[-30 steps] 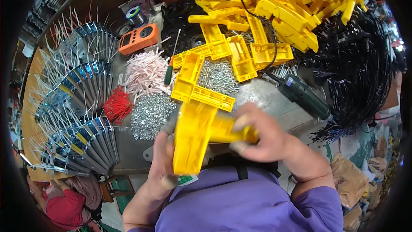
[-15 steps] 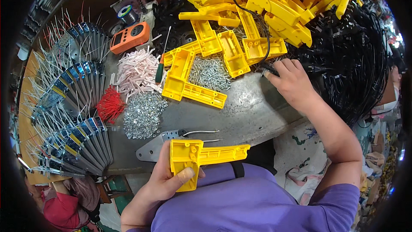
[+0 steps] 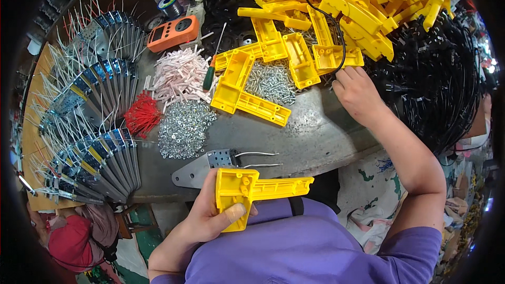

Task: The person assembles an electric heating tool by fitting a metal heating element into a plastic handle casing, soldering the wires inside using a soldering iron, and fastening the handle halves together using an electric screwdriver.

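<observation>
Gripping a yellow plastic shell [image 3: 250, 189] in the left hand [image 3: 206, 214], close to the body, with the thumb inside its block.
Just beyond, on the metal table [image 3: 315, 131], a grey bracket [image 3: 197, 171] with two white wires; farther left, a heap of small silvery hardware [image 3: 184, 131]. Farther right, extending the right hand [image 3: 359, 94] with bent fingers beside a black cord [image 3: 344, 47]; cannot tell whether closed on anything. Farthest, a pile of yellow parts [image 3: 363, 16].
</observation>
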A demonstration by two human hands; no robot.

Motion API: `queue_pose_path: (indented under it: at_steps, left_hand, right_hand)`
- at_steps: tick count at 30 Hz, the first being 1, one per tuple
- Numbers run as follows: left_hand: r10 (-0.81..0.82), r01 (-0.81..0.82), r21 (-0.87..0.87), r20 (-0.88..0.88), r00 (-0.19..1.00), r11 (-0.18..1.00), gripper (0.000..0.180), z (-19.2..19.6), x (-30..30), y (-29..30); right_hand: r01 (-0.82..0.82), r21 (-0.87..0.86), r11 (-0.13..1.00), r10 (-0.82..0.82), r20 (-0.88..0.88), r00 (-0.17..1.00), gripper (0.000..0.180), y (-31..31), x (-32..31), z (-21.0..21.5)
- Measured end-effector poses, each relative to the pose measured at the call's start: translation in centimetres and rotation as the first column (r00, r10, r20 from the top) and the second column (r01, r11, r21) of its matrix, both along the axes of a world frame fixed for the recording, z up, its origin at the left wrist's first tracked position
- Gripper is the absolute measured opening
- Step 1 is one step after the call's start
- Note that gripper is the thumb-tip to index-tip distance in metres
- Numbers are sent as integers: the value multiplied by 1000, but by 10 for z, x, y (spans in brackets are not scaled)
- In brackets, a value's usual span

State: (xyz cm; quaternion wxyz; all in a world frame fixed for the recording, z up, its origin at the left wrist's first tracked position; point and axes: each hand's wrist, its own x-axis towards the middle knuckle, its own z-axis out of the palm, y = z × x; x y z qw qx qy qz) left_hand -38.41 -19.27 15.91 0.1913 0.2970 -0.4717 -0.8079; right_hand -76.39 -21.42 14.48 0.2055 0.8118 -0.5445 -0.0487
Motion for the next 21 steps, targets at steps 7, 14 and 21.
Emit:
queue_pose_path:
  at_steps: [7,14,21]
  left_hand:
    - [18,-18,23,-6,1000,1000,56,1,3,3]
    - [8,-8,20,9,1000,1000,56,0,8,3]
    - [0,0,18,15,1000,1000,56,2,4,3]
  right_hand:
    - [-148,31,988,122,423,898,26,4,-8,0]
    - [-86,-4,996,83,326,942,24,5,-9,2]
    - [-85,105,991,78,72,994,24,-5,13,3]
